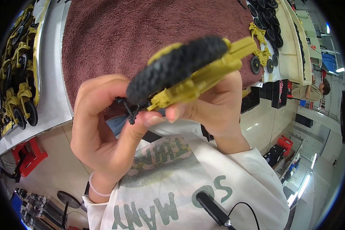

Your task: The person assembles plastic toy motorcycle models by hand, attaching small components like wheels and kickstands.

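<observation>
Both hands hold up a yellow toy motorcycle, close to the camera and somewhat blurred. Its chunky black tyre tilts across the upper side. My left hand is closed at the left end, thumb and fingers beside a small black bar-like part that looks like the handlebar. Around the yellow body at the right, my right hand is closed, its thumb tip near the left thumb. Some of its fingers are hidden behind the toy.
A maroon towel covers the table. At left, a tray carries several yellow toy motorcycles. Yellow body parts and loose black wheels lie at right. A red stool stands lower left; another person is far right.
</observation>
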{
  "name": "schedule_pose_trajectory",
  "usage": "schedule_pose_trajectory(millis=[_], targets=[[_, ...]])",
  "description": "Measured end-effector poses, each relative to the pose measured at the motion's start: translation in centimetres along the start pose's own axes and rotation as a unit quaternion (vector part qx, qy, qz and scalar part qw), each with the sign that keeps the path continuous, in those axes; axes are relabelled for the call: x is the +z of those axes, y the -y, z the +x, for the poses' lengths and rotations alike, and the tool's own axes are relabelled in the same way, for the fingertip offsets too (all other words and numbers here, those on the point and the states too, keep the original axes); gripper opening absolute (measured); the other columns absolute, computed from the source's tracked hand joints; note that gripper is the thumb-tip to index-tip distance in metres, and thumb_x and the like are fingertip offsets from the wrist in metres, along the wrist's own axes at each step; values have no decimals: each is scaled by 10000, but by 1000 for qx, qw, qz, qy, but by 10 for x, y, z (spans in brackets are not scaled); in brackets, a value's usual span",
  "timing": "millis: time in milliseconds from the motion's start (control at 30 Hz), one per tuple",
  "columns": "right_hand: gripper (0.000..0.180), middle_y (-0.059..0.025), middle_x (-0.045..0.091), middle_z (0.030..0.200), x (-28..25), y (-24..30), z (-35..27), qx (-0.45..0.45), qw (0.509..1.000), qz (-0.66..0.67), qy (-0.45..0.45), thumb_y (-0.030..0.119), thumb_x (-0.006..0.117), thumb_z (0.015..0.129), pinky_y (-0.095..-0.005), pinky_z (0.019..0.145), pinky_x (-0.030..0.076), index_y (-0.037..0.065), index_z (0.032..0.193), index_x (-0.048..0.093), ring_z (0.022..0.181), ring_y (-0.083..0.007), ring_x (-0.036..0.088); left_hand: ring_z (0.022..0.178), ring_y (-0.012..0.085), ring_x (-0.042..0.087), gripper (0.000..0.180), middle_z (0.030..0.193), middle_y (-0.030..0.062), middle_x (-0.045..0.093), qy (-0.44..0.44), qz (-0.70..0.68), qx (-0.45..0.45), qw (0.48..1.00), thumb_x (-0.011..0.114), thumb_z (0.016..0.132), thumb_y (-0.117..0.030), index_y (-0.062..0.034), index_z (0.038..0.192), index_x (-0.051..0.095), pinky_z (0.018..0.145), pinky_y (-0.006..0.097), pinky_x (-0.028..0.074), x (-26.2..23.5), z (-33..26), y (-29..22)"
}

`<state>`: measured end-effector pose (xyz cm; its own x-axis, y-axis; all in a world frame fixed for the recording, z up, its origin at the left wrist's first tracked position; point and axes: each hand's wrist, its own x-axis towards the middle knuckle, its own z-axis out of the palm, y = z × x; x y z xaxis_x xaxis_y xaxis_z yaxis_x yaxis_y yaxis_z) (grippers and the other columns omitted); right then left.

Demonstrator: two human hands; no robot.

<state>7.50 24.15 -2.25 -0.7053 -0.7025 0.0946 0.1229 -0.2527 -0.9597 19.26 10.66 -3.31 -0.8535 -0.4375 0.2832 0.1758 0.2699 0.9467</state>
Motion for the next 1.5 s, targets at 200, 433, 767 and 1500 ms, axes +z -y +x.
schedule_pose_trajectory(millis=[200,433,767,1500], targets=[[331,-72,619,891,-4,-12,4,-108,982,-147,42,126,813,700,-231,671,481,-37,934,645,797,-143,617,782,209,583,264,882,144,617,-88,2,99,991,729,712,9,50,941,604,672,283,466,12,5,12],[320,-100,646,861,7,-15,-2,-130,989,-73,-1,46,815,662,-234,624,489,-18,944,678,741,-146,633,795,233,587,251,889,159,617,-55,93,144,984,690,710,11,61,938,598,711,312,464,4,2,5],[364,-144,629,903,6,-18,5,-177,976,-122,44,23,813,668,-255,661,521,-39,978,632,788,-185,641,740,201,579,266,825,129,609,-62,26,179,981,612,665,129,32,912,595,658,277,449,6,14,13],[441,-137,628,1034,32,8,50,-50,981,-121,143,137,726,812,-259,829,491,-84,1149,546,941,-156,620,910,225,646,451,1045,182,629,-69,-315,-137,936,731,732,41,53,1126,511,784,326,554,-66,31,-10]])
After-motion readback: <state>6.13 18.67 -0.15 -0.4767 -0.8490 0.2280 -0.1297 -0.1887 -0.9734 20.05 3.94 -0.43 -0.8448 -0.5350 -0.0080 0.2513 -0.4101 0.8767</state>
